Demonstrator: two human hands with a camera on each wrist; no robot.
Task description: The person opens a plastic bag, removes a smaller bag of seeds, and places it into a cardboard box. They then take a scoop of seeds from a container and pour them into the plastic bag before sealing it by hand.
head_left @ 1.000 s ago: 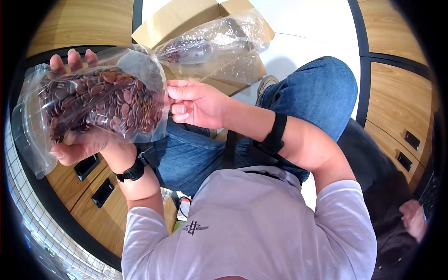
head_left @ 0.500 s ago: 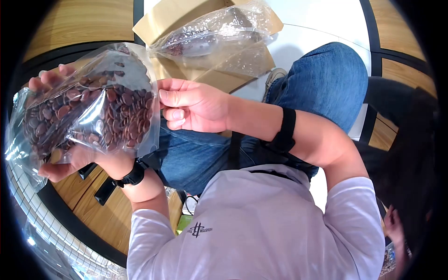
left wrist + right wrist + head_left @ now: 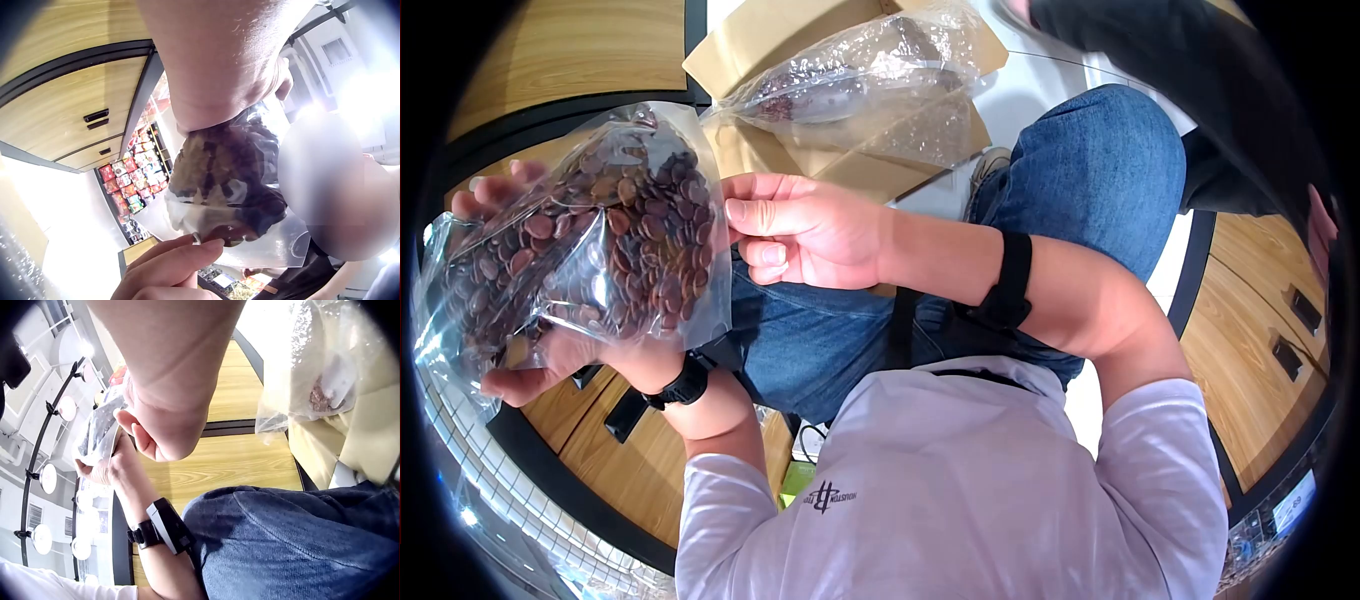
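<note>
- While the left hand gripped a bag, the right hand pinched its edge.
- Only the left wrist view showed racked packets.
- White floor carried a carton.

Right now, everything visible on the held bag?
The bag is clear and glossy, plastic by its look, part-filled with flat, dark reddish-brown pieces, with a bare clear margin. It's held in the air at the head view's left, slanted. The left hand grips it; the right hand pinches its edge. Whether it's sealed, I can't tell.
</note>
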